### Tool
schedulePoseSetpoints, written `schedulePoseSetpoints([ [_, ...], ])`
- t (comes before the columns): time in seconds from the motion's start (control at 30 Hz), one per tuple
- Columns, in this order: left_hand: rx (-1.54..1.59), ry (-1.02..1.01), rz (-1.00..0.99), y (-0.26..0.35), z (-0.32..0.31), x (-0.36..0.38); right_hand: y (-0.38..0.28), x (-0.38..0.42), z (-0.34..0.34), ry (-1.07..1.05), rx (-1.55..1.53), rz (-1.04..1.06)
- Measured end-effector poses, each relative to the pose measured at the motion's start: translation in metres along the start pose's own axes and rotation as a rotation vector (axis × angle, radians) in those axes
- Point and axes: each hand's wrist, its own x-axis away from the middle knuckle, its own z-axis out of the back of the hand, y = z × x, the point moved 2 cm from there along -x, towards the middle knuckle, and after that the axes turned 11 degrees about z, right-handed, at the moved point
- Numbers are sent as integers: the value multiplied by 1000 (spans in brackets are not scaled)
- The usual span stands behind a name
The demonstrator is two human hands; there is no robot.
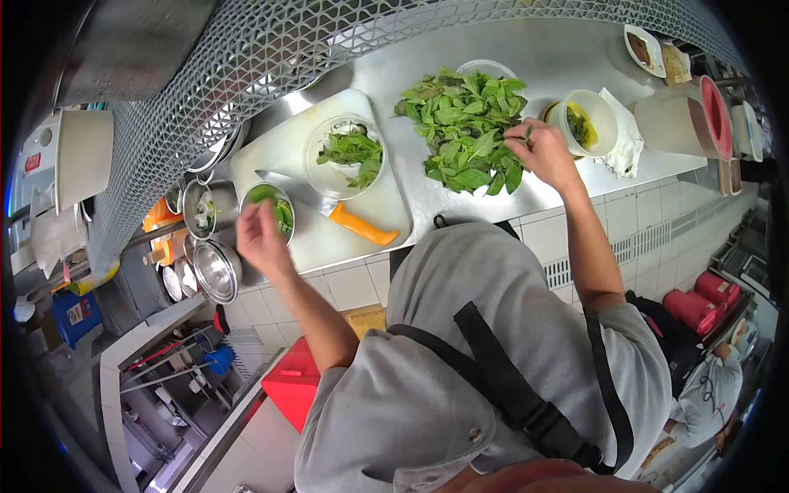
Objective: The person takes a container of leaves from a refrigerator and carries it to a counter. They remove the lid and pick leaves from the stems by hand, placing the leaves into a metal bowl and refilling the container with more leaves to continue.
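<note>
A large heap of green leafy herb (470, 123) lies on the steel counter, partly over a round white container rim (486, 66). At its right edge my right hand (542, 154) is closed, fingertips pinching a small herb sprig (528, 134). My left hand (265, 242) is over the near-left rim of a metal bowl (289, 195) with green leaves inside; its fingers are smeared by motion. Beside that bowl, a knife (362, 223) with an orange handle rests on the white cutting board (279, 148). Behind the knife stands a clear bowl (312, 172) holding more leaves (349, 152).
Right of the heap stand a white tub (598, 123) with yellow and green contents, crumpled white paper (626, 144) and a large container (678, 119). Metal bowls (215, 271) crowd the left. Wire mesh (246, 49) runs along the back. Another person (711, 394) is at far right.
</note>
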Motion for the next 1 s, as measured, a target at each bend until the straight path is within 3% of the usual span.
schedulePoseSetpoints([
  [0.13, -295, 38, 117, -61, 66, -31, -4, 1, -16, -121, 114, 107],
  [0.2, -960, 142, -220, -57, 66, -27, -5, 0, -22, -137, 217, 148],
  [0.23, -1050, 272, -419, -44, 55, -21, -2, -2, -24, -175, 256, 122],
  [0.27, -1046, 268, -422, -28, 36, -13, 1, -3, -26, -218, 293, 95],
  [0.33, -522, 167, -339, 5, -11, 11, 6, -2, -28, -183, 273, 108],
  [0.43, -275, -363, -458, 35, -103, 55, 9, -2, -19, -103, 177, 164],
  [0.5, -280, -630, -521, 47, -160, 84, 4, -3, -12, -53, 101, 196],
  [0.7, -336, -803, -749, 29, -228, 102, -13, 5, -5, -30, -212, 42],
  [0.8, -303, -869, -721, 14, -225, 102, -7, 26, -15, -6, -260, -68],
  [0.87, -256, -834, -378, 16, -212, 101, 9, 46, -32, 45, -397, -309],
  [0.9, -149, -848, -232, 13, -205, 101, 10, 54, -39, -21, -303, -302],
  [1.0, -197, -888, -106, -2, -186, 99, 13, 69, -66, -33, -240, -358],
])
